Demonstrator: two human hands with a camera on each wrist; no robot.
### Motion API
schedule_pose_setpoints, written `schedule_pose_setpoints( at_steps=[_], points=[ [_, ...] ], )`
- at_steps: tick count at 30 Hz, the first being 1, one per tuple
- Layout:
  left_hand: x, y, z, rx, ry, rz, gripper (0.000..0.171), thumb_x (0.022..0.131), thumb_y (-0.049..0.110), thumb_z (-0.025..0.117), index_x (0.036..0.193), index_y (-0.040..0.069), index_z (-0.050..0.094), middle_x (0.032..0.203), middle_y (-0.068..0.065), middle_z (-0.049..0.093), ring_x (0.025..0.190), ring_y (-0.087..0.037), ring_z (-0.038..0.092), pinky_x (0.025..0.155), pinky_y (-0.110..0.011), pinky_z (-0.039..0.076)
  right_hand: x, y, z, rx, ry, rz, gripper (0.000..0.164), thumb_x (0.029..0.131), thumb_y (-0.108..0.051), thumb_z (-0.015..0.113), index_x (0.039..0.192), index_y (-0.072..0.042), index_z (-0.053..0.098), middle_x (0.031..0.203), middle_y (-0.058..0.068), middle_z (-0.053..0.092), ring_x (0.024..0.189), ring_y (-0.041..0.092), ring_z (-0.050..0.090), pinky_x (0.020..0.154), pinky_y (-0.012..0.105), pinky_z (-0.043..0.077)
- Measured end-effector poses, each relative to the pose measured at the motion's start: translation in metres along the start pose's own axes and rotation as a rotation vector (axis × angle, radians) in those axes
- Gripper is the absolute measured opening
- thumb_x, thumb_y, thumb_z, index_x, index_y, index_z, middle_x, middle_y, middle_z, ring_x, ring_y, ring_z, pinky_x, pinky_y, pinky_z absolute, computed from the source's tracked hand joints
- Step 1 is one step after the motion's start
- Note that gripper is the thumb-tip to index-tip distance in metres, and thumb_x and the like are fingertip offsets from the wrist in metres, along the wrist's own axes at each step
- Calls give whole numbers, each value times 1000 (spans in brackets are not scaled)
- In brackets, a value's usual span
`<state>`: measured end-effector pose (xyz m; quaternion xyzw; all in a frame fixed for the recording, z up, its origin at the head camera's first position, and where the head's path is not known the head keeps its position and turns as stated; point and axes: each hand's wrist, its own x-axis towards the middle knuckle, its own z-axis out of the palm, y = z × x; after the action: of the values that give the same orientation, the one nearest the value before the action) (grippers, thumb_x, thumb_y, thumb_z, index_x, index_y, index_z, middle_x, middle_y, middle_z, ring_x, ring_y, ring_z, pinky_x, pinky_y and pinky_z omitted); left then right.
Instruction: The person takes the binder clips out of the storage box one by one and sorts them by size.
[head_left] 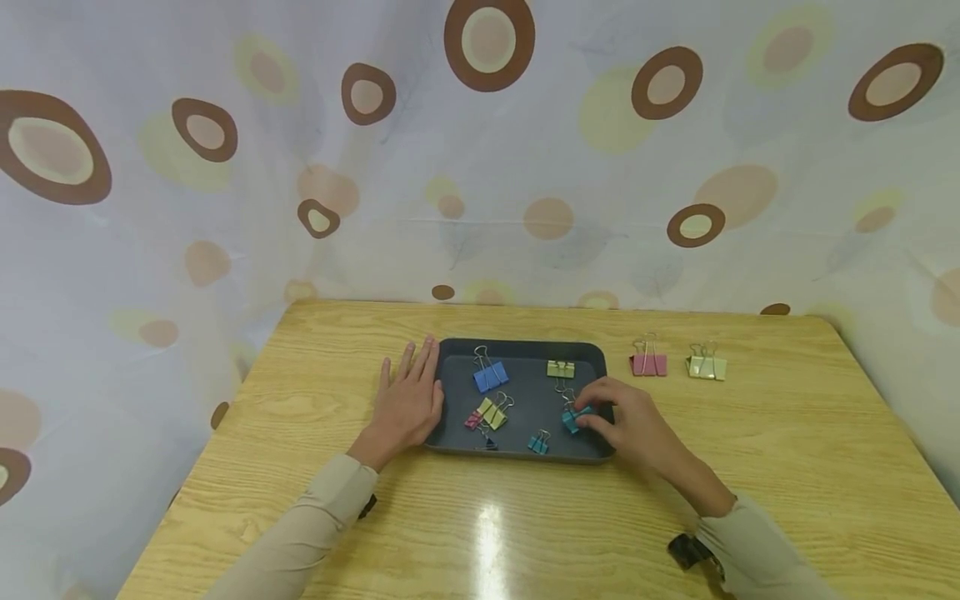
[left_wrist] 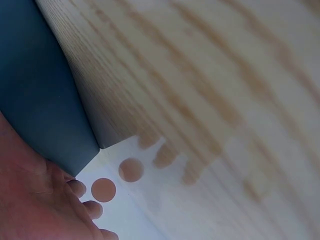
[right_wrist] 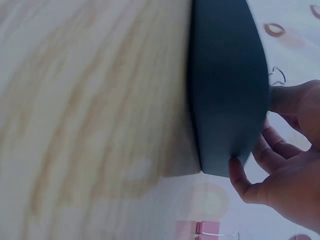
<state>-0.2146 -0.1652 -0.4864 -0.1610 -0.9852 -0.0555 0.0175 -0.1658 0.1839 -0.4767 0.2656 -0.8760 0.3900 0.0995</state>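
Note:
A dark grey tray (head_left: 534, 408) lies on the table with several binder clips in it. My right hand (head_left: 630, 418) reaches over its right side and pinches a teal binder clip (head_left: 572, 420) between thumb and fingers. Flat and with fingers straight, my left hand (head_left: 405, 407) rests against the tray's left side. Also inside are a blue clip (head_left: 491, 377), a yellow clip (head_left: 560, 369), a second yellow clip (head_left: 495, 414) beside a small pink one (head_left: 473, 419), a small dark clip (head_left: 490, 444) and a small teal clip (head_left: 538, 443). In the right wrist view, the tray wall (right_wrist: 227, 90) hides the pinched clip.
To the right of the tray, a pink binder clip (head_left: 648, 364) and a pale yellow one (head_left: 707, 367) stand on the wooden table (head_left: 750, 450). A patterned curtain (head_left: 510, 258) hangs behind the table and along its left side.

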Motion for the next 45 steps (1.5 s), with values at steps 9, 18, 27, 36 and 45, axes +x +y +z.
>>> schedule_pose_setpoints(
  at_steps=[9, 18, 27, 36, 45],
  points=[
    [-1, 1, -2, -5, 0, -1, 64, 110, 29, 33, 165, 6, 11, 172, -8, 12, 157, -34, 11, 120, -65, 10, -10, -2, -21, 114, 133, 54, 23, 84, 6, 80, 101, -8, 76, 105, 4, 72, 96, 8, 68, 84, 30, 59],
    [-2, 1, -1, -8, 24, 7, 63, 109, 27, 35, 165, 4, 16, 171, -9, 16, 156, -35, 15, 120, -65, 12, -25, 14, -36, 214, 181, 99, 23, 86, 11, 75, 105, -2, 75, 105, 16, 71, 88, 5, 69, 75, 19, 57],
    [-1, 1, 0, 3, 15, 5, 63, 110, 28, 33, 165, 5, 14, 171, -9, 15, 156, -35, 14, 120, -65, 13, -38, 31, -45, 171, 186, 162, 22, 88, 9, 74, 109, 2, 71, 103, 18, 70, 95, -3, 66, 78, 16, 56],
    [-1, 2, -2, -15, 6, -2, 63, 110, 28, 33, 165, 6, 13, 172, -8, 13, 157, -34, 13, 120, -65, 11, -41, 48, -56, 31, 175, 221, 17, 88, 1, 79, 104, -3, 74, 102, 14, 73, 92, -7, 65, 75, 12, 52],
    [-1, 3, -1, -26, 9, -1, 62, 110, 28, 33, 165, 5, 14, 171, -8, 13, 157, -34, 13, 120, -65, 10, -40, 57, -62, -55, 102, 331, 14, 90, -9, 79, 102, -3, 74, 103, 15, 73, 94, 37, 74, 75, 32, 58]
  ],
)
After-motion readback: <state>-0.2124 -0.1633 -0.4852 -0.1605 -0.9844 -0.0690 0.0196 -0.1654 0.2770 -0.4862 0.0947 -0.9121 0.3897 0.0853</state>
